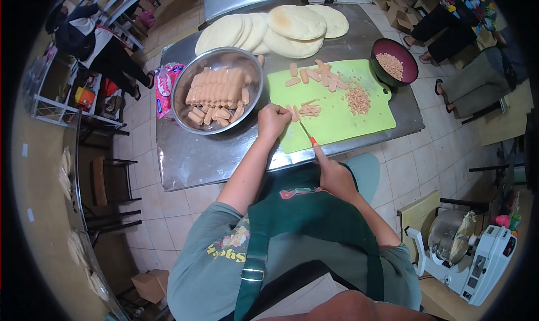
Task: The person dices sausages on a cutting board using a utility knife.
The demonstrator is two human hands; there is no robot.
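On a light-green cutting board [314,138], my left hand [274,120] is closed with its fingertips on a pinkish sausage piece [295,113]. My right hand [337,178] grips a knife [312,139] with a red handle, its blade tip by that piece. Thin sausage strips [309,108] lie just right of the blade. Farther back on the board are short sausage pieces [323,74], and a heap of diced sausage [358,100] sits to the right. Left of the board, a steel bowl [178,105] holds rows of sausages [216,88] and several loose ones.
Round flatbreads [296,22] are piled at the table's back. A dark bowl of diced sausage [389,66] stands at the board's right corner. A pink packet [164,88] lies left of the steel bowl. People stand at the back left [101,43] and right [457,17]. A white machine [474,265] is at lower right.
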